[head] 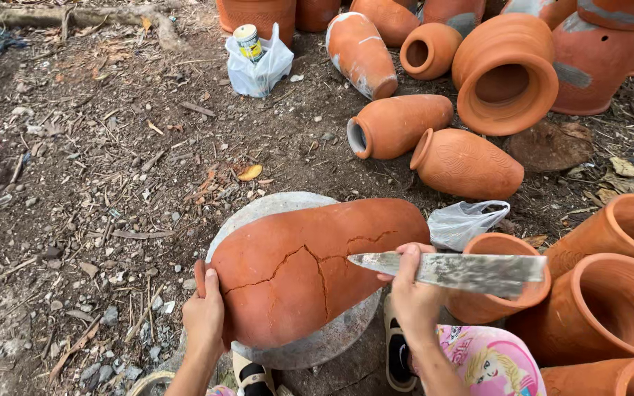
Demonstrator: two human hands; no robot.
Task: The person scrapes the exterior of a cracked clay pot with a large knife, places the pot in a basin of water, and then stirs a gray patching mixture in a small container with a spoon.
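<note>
A large terracotta pot (310, 268) with long cracks lies on its side on a round grey stone slab (280, 209). My left hand (203, 315) presses flat against the pot's wide left end. My right hand (411, 290) grips a broad flat metal blade (471, 271), which points to the right over the pot's narrow end.
Several terracotta pots lie on the dirt behind (398, 125) and stand at the right (610, 308). A white plastic bag holding a can (257, 62) sits at the back. A clear plastic bag (464, 222) lies beside the slab. My sandalled feet show below.
</note>
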